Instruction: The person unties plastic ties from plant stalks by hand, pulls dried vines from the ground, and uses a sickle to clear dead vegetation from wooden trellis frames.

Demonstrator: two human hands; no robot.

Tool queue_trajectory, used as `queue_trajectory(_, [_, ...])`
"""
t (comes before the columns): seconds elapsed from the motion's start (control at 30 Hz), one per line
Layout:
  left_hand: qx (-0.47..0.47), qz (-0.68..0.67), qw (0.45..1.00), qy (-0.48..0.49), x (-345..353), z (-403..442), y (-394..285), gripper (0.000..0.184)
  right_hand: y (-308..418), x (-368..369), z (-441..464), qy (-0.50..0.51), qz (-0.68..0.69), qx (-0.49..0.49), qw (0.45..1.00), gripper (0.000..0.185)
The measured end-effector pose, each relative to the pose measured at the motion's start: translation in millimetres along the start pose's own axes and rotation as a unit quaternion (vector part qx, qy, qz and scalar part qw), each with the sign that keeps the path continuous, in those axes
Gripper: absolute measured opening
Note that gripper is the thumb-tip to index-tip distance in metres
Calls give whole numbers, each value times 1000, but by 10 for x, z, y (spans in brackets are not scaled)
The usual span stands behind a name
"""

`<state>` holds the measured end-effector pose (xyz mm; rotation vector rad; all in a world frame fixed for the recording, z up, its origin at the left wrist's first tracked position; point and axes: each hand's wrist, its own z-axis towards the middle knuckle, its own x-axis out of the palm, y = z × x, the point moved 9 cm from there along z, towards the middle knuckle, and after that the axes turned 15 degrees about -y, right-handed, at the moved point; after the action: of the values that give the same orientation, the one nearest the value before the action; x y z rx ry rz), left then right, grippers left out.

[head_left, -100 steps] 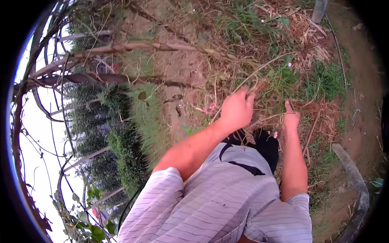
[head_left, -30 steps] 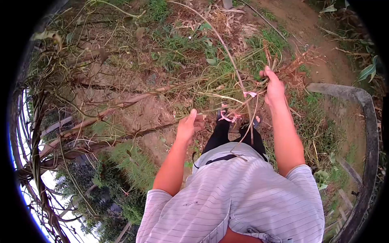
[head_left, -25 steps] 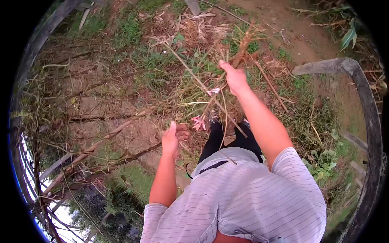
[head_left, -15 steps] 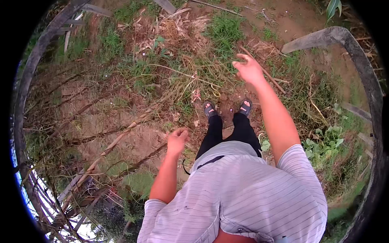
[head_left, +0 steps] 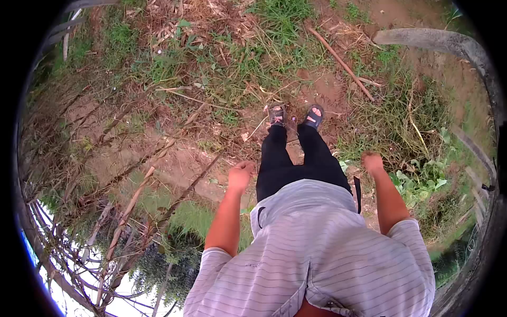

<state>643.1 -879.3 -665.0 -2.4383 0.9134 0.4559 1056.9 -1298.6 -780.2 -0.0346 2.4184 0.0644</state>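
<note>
My left hand (head_left: 241, 175) hangs beside my left thigh with its fingers loosely curled together, and nothing shows in them. On the other side, my right hand (head_left: 372, 160) is out past my right leg, above the grass and near some broad green leaves (head_left: 422, 179). Its fingers point down and are blurred, so their grip is hidden. Neither hand visibly touches anything. A long brown stick (head_left: 342, 64) lies on the ground ahead of my right sandal (head_left: 313, 115). A thin pale stalk (head_left: 198, 99) lies ahead to the left.
Dry stalks and tufts of green grass (head_left: 282, 21) cover the reddish soil. Long poles and tangled dry vines (head_left: 124, 224) stand at the left. A curved grey beam (head_left: 422, 37) runs along the upper right. My left sandal (head_left: 277, 114) is on the ground.
My right hand has dropped from its raised, spread position ahead down to my right side. The ground view has shifted, and the brown stick shows in full. My left hand stays low.
</note>
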Motion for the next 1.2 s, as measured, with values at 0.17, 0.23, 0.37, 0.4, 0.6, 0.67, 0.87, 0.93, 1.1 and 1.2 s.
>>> queue_trajectory(0.17, [43,47,996,57,681,439,-566,16,1196,-11,182,39,279,1,959,28])
queue_trajectory(0.23, [37,63,995,74,970,809,-655,16,1715,-45,232,14,285,-27,958,25])
queue_trajectory(0.37, [64,170,979,93,1498,1652,-505,16,2290,670,549,79,313,17,946,26])
queue_trajectory(0.4, [64,222,969,86,1585,1805,-414,18,2392,985,685,121,359,43,925,26])
queue_trajectory(0.6, [84,278,948,128,2268,2787,777,26,2273,3174,1004,304,87,-36,948,31])
queue_trajectory(0.67, [12,262,955,141,2465,3096,1199,28,2291,3681,1107,327,65,-69,940,32])
queue_trajectory(0.87, [92,338,932,95,2896,4087,2007,29,2258,4567,1737,194,-28,-52,979,49])
queue_trajectory(0.93, [125,524,840,64,2956,4370,2228,34,2339,4694,1931,138,-17,-85,987,47])
queue_trajectory(1.1, [127,620,736,242,3252,4418,2373,30,2369,4700,2059,189,-79,-121,971,34])
queue_trajectory(1.2, [261,478,824,156,3116,4272,2350,26,2221,4678,1832,232,-114,-204,944,32])
